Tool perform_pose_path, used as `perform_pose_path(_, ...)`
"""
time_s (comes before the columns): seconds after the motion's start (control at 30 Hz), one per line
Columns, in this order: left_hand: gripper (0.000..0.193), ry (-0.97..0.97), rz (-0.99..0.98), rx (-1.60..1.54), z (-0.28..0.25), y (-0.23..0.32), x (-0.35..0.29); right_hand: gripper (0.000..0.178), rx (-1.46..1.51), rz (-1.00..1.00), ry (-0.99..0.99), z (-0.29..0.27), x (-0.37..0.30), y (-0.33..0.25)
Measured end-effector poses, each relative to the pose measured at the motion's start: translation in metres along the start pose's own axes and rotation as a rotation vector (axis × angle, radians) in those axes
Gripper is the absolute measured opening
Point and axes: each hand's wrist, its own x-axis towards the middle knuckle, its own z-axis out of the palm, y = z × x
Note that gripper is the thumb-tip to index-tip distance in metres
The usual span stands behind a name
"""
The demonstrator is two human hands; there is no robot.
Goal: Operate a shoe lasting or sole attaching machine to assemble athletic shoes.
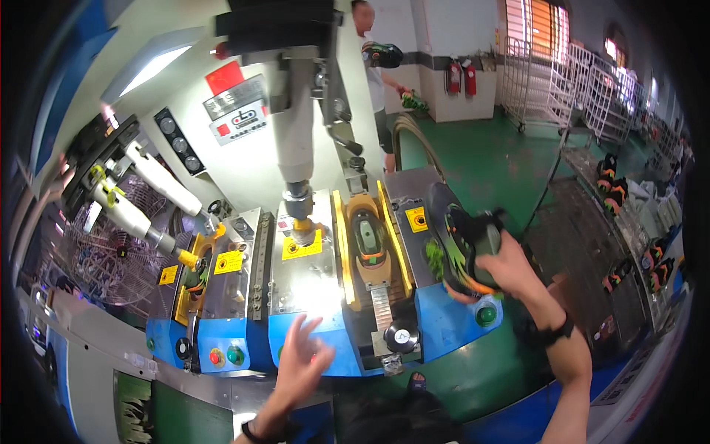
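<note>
and there went my left hand [302, 362], my right hand [510, 266], two! i counted two wristbands [553, 334], four yellow labels [302, 246], three round gauges [180, 145], two red extinguishers [453, 77], one sandalled foot [418, 381]!

Left hand [302, 360], at 7 o'clock: fingers blurred; forearm [268, 414] cut off by the lower edge. Right hand [512, 268], between 3 and 4 o'clock: fingers partly hidden by the held shoe [460, 248]. Press head [277, 33], at 11 o'clock: top cropped. Co-worker [376, 96], at 12 o'clock: partly masked by machine housing [248, 159]. Distant shoes [660, 272], at 3 o'clock: details too small to tell.
</note>
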Motion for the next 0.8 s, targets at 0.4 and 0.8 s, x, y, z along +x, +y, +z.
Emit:
perform_pose_path(0.4, 0.046, 0.298, -0.120, 0.431, 0.089, -0.130, 0.326, 0.077, 0.211, -0.054, -0.022, 0.026, 0.060, 0.026)
perform_pose_path(0.8, 0.041, -0.185, -0.147, -0.269, -0.011, 0.021, 0.184, 0.049, 0.089, -0.452, 0.204, 0.031, -0.037, -0.001)
